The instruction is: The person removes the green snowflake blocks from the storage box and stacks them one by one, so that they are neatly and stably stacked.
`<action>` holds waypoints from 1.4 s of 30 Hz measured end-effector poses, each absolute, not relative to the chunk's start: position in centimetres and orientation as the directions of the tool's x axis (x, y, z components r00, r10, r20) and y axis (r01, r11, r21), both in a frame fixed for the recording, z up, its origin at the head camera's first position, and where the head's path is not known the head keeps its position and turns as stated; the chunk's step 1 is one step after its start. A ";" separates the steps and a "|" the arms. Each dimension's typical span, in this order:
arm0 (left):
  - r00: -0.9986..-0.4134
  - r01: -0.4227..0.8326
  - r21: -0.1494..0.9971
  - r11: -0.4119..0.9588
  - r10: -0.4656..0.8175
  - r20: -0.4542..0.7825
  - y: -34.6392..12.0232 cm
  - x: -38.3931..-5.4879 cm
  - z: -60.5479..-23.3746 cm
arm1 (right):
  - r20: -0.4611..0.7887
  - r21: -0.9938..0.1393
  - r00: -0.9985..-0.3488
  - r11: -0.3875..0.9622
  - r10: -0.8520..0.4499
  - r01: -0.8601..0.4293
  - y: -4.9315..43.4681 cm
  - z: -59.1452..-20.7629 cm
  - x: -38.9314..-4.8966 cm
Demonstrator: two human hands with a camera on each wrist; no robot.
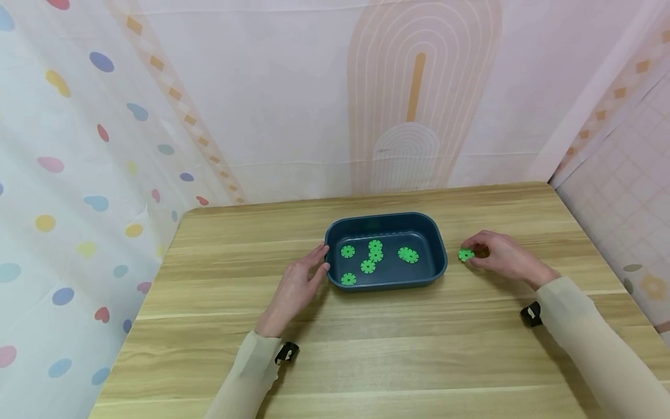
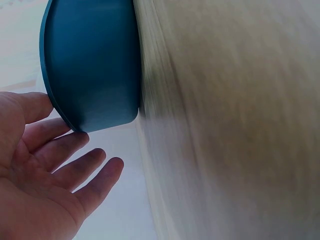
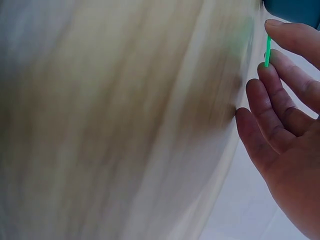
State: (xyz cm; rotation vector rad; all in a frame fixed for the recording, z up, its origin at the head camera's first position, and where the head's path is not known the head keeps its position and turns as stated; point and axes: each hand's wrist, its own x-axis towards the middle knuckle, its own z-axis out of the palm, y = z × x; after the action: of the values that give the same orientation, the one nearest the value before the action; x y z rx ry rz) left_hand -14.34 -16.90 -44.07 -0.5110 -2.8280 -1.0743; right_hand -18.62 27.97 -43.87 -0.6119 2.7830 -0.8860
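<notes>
A dark blue rectangular plastic tub (image 1: 389, 286) stands on the table with several green notched plastic discs (image 1: 368, 266) lying flat inside, some overlapping. My left hand (image 1: 295, 285) is at the tub's left end, its fingertips on the rim. In the left wrist view, the thumb and fingers are spread loosely at the edge of the tub (image 2: 95, 60). To the right of the tub, my right hand (image 1: 499, 254) pinches one green disc (image 1: 466, 255) between thumb and fingertips. The right wrist view shows this disc (image 3: 268, 52) edge-on, with the other fingers loosely bent below it.
The wood-grain table (image 1: 335, 355) extends around the tub on all sides. A patterned cloth (image 1: 282, 116) hangs behind the table's back edge, and more printed cloth hangs at both sides. Each wrist wears a black strap (image 1: 287, 352).
</notes>
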 end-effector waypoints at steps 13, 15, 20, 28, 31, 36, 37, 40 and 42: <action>-0.941 0.334 0.637 0.694 0.282 0.187 -16.9 -14.3 -44.0 | -0.026 -0.558 -0.894 0.749 -0.447 -0.358 28.0 -44.0 -18.9; -0.940 0.338 0.635 0.695 0.284 0.190 -17.0 -14.3 -44.1 | -0.032 -0.557 -0.893 0.750 -0.449 -0.357 27.9 -44.0 -18.9; -0.940 0.339 0.631 0.698 0.284 0.191 -16.9 -14.4 -44.1 | -0.045 -0.556 -0.890 0.751 -0.454 -0.355 27.9 -43.9 -19.0; -0.940 0.337 0.627 0.702 0.282 0.191 -16.9 -14.4 -44.1 | -0.048 -0.558 -0.883 0.745 -0.467 -0.365 27.8 -43.9 -19.1; -0.941 0.336 0.629 0.701 0.282 0.188 -16.9 -14.4 -44.1 | -0.049 -0.558 -0.880 0.744 -0.472 -0.368 27.9 -43.9 -19.1; -0.941 0.335 0.633 0.698 0.282 0.187 -17.0 -14.3 -44.1 | -0.052 -0.569 -0.878 0.737 -0.476 -0.366 28.2 -43.8 -18.8; -0.940 0.337 0.634 0.696 0.283 0.189 -17.0 -14.3 -44.1 | -0.053 -0.578 -0.880 0.733 -0.472 -0.359 28.3 -43.8 -18.7; -0.938 0.344 0.635 0.692 0.287 0.196 -17.0 -14.4 -44.1 | -0.055 -0.607 -0.894 0.726 -0.444 -0.323 28.5 -43.5 -18.2; -0.937 0.345 0.635 0.691 0.289 0.195 -17.0 -14.4 -44.1 | -0.050 -0.616 -0.906 0.727 -0.421 -0.304 28.5 -43.2 -17.7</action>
State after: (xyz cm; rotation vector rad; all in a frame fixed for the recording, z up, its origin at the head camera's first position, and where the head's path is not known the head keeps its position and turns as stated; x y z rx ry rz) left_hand -14.36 -16.97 -44.11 -0.5291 -2.8152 -1.0825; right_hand -17.68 28.50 -43.22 -0.5823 2.7436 -0.9291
